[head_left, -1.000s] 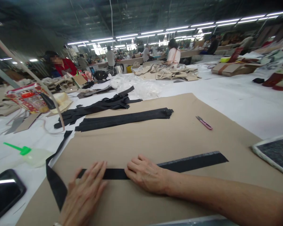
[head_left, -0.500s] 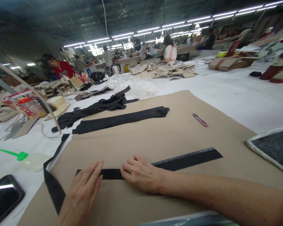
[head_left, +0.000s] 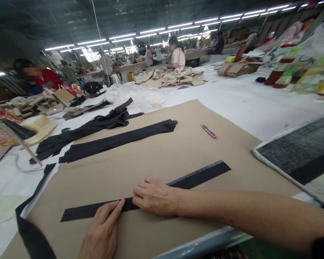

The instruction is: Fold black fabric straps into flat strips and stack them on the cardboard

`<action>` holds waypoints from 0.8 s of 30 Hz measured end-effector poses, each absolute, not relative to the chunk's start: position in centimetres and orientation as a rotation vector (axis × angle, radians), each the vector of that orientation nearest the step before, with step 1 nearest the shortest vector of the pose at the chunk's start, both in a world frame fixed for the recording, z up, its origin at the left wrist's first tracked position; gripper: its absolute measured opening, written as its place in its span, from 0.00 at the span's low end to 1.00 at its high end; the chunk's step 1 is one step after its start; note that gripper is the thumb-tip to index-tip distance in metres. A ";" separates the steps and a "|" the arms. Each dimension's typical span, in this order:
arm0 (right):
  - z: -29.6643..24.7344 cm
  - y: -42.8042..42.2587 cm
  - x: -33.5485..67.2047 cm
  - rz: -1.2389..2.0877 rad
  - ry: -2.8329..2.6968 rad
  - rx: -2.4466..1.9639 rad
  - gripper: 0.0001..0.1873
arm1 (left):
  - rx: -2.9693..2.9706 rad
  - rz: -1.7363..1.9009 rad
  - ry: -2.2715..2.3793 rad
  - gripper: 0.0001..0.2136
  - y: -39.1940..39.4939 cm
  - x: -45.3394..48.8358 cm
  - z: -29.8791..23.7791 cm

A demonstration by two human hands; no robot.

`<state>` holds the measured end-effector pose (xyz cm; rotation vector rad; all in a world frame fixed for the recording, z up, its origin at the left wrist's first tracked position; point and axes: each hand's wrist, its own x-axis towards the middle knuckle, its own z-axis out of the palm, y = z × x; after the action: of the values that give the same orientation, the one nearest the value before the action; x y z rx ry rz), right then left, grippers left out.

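Observation:
A long black strip of fabric (head_left: 79, 213) lies slantwise on a beige sheet (head_left: 162, 151). Along its right part runs a speckled grey edge; the left part shows plain black. My right hand (head_left: 155, 197) rests over the strip's middle, fingers curled down and closed on it, fingertips partly hidden. Just left of it, my left hand (head_left: 104, 225) has thumb and finger close together, pressing on the strip's near edge. Another black strip (head_left: 34, 233) hangs in a curve at the sheet's left side.
Stacked black strips (head_left: 118, 140) and a looser black pile (head_left: 83, 131) lie beyond. Pink thread snips (head_left: 209, 131) rest at right. A framed dark pad (head_left: 299, 147) stands right. Clear plastic (head_left: 135, 96), bottles (head_left: 284, 70) and co-workers are farther back.
My left hand has slid along the strip toward my right hand, uncovering the strip's left end. My right hand keeps its place on the strip. The view has swung to the right.

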<state>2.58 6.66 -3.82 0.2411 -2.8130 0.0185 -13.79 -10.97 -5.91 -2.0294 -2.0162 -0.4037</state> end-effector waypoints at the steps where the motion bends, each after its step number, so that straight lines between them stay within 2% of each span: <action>1: -3.8 6.8 2.8 0.015 -2.815 0.254 0.08 | -2.025 -0.396 -2.015 0.22 -10.9 -13.7 -5.9; 24: -2.4 9.2 7.7 0.081 -2.939 0.224 0.08 | -1.969 0.033 -1.948 0.32 -10.3 -12.8 -5.1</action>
<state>7.73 9.20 -2.37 0.2243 -2.9388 0.0806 -12.77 -10.29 -5.07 -1.9691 -1.9475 0.0328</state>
